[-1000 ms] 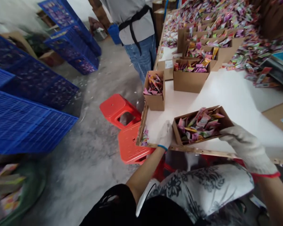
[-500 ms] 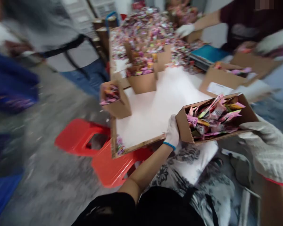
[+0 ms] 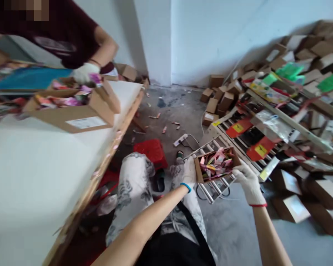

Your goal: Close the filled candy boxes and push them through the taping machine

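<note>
I hold a small open cardboard box (image 3: pixel 234 160) full of colourful packets (image 3: pixel 215 164) out over the floor, to the right of the table. My left hand (image 3: pixel 189 171), in a white glove, grips the box's left end. My right hand (image 3: pixel 247 183), also gloved, grips its right end. The box hangs above a metal ladder (image 3: pixel 211 186) lying on the floor, beside my patterned trouser knees.
The white table (image 3: pixel 30 177) with a wooden edge lies at my left, bearing a larger cardboard box (image 3: pixel 72 116) of packets. Another person's gloved hand (image 3: pixel 84 73) reaches into it. A heap of cardboard boxes (image 3: pixel 316 59) fills the right. A red stool (image 3: pixel 151 151) and a power strip (image 3: pixel 181 139) sit on the floor.
I have turned right, carrying the box off the table and out over the floor. The stools and the standing co-worker have left view; the box heap has come in.
</note>
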Action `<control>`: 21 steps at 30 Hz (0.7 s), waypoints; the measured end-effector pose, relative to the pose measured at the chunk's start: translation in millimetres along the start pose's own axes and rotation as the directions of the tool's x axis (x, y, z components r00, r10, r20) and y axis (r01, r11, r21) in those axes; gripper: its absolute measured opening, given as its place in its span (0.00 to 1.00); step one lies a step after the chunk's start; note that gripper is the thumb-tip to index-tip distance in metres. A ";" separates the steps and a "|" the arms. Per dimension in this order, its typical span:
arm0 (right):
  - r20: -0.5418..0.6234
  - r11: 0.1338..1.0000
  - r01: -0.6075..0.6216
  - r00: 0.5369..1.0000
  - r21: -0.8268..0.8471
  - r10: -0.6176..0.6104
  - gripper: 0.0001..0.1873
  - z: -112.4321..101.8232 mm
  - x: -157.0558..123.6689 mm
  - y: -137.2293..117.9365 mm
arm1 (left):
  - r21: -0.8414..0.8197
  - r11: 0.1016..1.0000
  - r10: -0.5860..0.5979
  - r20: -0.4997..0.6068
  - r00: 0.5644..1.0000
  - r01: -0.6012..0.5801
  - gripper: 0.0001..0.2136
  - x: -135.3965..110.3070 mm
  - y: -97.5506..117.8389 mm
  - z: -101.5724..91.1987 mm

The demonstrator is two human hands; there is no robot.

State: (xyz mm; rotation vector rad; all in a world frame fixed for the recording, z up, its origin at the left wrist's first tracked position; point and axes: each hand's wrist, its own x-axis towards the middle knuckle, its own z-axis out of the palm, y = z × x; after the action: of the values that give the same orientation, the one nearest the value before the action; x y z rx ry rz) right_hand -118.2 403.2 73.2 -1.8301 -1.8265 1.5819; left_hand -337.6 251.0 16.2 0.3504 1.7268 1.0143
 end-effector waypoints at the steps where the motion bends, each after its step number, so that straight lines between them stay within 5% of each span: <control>1: -0.012 1.000 -0.013 1.000 -0.013 0.013 0.17 -3.0 -3.1 13.0 | 0.055 0.998 0.037 -0.021 0.999 -0.036 0.31 -0.1 -0.3 5.7; 3: -0.047 1.000 0.004 0.999 -0.011 -0.004 0.24 -5.5 -5.5 31.1 | 0.249 0.935 0.266 -0.015 0.964 -0.254 0.35 1.6 3.7 12.2; 4: -0.063 1.000 0.026 0.998 -0.009 -0.026 0.31 -6.3 -4.7 36.7 | 0.360 0.827 0.438 0.065 0.896 -0.431 0.36 4.0 8.2 14.7; 6: -0.059 0.996 0.075 0.995 -0.045 -0.078 0.40 -8.4 -0.3 42.1 | 0.485 0.446 0.680 0.363 0.637 -0.752 0.37 12.2 20.4 21.2; 7: -0.036 0.992 0.100 0.994 -0.083 -0.103 0.40 -9.9 2.7 42.5 | 0.475 0.273 0.686 0.514 0.516 -0.837 0.37 17.5 26.8 26.0; 8: -0.001 0.985 0.127 0.992 -0.118 -0.128 0.38 -11.5 5.8 41.6 | 0.447 0.180 0.641 0.622 0.449 -0.876 0.36 23.0 32.4 31.9; 9: 0.044 0.976 0.159 0.987 -0.148 -0.154 0.35 -13.0 8.8 39.5 | 0.436 0.147 0.576 0.692 0.435 -0.888 0.34 28.3 36.5 38.6; 13: 0.302 0.917 0.349 0.910 -0.191 -0.283 0.18 -16.0 16.0 25.0 | 0.553 0.201 0.353 0.729 0.586 -0.809 0.24 40.8 37.2 64.8; 16: 0.397 0.879 0.430 0.858 -0.205 -0.326 0.15 -12.1 18.9 14.7 | 0.591 0.261 0.263 0.717 0.645 -0.763 0.20 44.1 32.7 72.6; 21: 0.220 0.801 0.307 0.950 -0.513 -0.223 0.21 18.8 33.7 2.4 | 0.426 0.606 0.278 0.678 0.680 -0.672 0.19 40.8 37.4 53.4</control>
State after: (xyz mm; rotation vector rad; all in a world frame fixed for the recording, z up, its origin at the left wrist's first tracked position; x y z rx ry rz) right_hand -138.7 418.4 44.1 -1.5437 -2.6841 1.2017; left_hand -315.6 324.7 14.4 1.5315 1.3837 0.5276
